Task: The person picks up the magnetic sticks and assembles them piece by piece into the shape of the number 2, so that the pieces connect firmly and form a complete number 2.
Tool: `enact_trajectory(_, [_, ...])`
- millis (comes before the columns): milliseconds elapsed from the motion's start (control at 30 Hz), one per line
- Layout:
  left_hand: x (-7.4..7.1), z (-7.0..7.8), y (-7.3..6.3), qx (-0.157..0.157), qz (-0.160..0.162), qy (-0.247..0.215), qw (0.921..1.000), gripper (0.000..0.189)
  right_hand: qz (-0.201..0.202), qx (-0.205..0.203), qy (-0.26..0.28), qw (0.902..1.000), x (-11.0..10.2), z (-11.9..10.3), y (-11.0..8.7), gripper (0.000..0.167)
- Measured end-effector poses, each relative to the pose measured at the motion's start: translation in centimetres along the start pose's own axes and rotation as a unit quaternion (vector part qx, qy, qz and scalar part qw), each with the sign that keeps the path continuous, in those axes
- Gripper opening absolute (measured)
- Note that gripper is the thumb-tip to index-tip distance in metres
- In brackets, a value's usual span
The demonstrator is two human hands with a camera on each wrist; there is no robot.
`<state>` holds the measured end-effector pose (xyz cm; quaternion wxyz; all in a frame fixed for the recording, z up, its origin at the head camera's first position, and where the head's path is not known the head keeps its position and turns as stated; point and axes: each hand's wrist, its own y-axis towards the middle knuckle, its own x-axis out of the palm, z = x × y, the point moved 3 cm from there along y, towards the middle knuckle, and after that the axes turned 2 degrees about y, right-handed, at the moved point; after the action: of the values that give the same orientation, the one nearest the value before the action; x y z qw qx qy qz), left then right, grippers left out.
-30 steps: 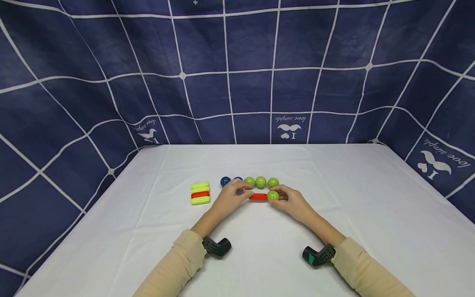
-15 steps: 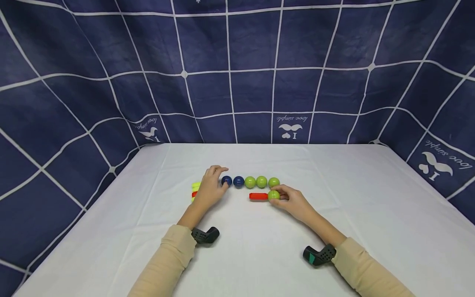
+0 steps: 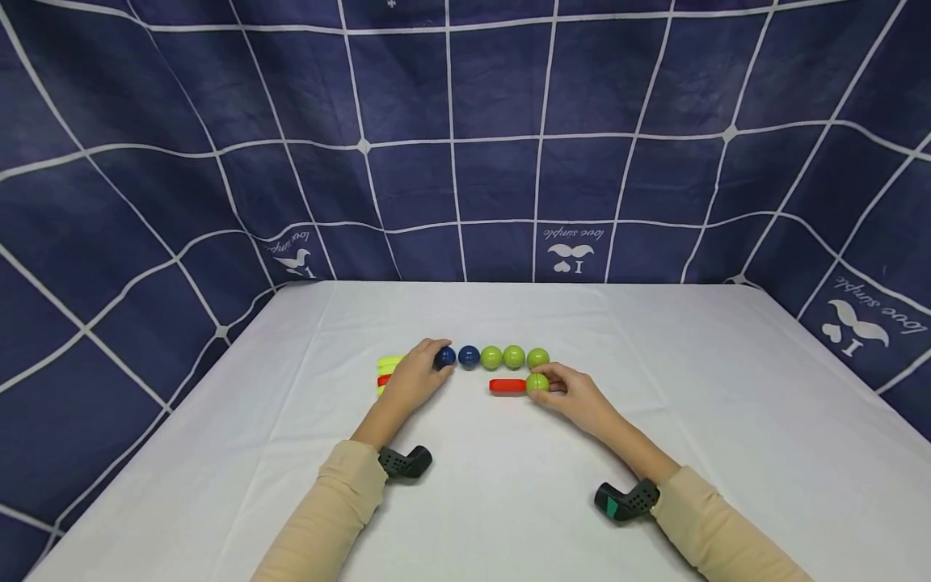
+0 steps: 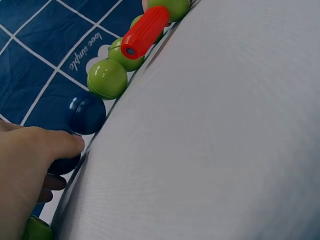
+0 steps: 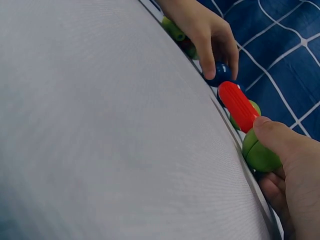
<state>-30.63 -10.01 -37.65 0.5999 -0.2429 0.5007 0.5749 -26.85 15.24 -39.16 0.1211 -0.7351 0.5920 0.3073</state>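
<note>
My left hand holds the leftmost blue ball between thumb and fingers, at the left end of a row. Beside it sits a second blue ball, then three green balls to the right. In front of the row my right hand grips another green ball, thumb on its near side. A short red ribbed rod points left from that ball, end against it. In the left wrist view the rod's free end shows a small hole.
Several yellow-green rods and one red rod lie stacked side by side at the left, partly hidden behind my left hand. A white cloth covers the table. Dark blue checked fabric hangs behind and at both sides.
My left hand has left the red rod, moved left to the end of the row and taken hold of the leftmost blue ball. My right hand keeps its place on the green ball.
</note>
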Motion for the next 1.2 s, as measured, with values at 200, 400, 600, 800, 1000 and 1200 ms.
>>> enact_trajectory(200, [-0.5,0.5,-0.3,0.011,0.061,-0.035,0.9974,0.042,0.003,-0.004,-0.003,1.0000,0.0,0.0,0.0,0.041])
enact_trajectory(400, [-0.7,2.2,-0.8,0.085,0.126,-0.179,0.9721,0.036,-0.004,-0.003,0.001,1.0000,-0.1,0.2,0.0,0.040])
enact_trajectory(600, [0.1,3.7,-0.9,0.118,0.033,-0.294,0.9480,0.035,-0.020,0.003,0.007,0.9998,-0.3,0.2,0.1,0.041])
enact_trajectory(800, [0.4,4.4,-1.2,0.129,-0.041,-0.274,0.9522,0.034,-0.019,0.017,0.014,0.9996,-0.6,0.2,0.4,0.038])
enact_trajectory(1000, [0.5,4.1,-1.2,0.112,-0.087,-0.230,0.9629,0.035,-0.020,0.023,0.025,0.9992,-0.7,0.2,0.5,0.038])
enact_trajectory(1200, [1.0,3.7,-1.3,0.096,-0.129,-0.195,0.9675,0.035,-0.014,0.027,0.031,0.9990,-0.6,0.4,0.4,0.038])
